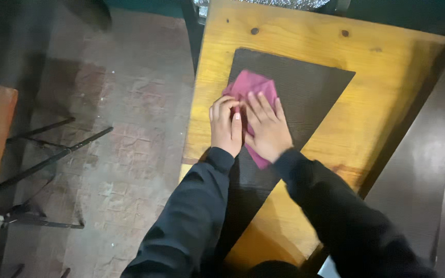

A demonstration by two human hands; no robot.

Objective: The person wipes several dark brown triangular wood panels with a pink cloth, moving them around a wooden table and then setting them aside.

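Your left hand (226, 127) and right hand (266, 128) press side by side on the magenta cloth (251, 87). The right lies flat with fingers spread, the left curled, gripping nothing. The cloth sits on the dark mat (305, 92), nearer the left edge of the wooden worktop (382, 67).

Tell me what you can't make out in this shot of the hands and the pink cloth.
Head view only:
- The pink cloth: its middle is hidden under the right hand and left hand, so its folds cannot be told.
- The dark mat: its near end is covered by the black sleeves.
- The wooden table: cut off by the top edge.
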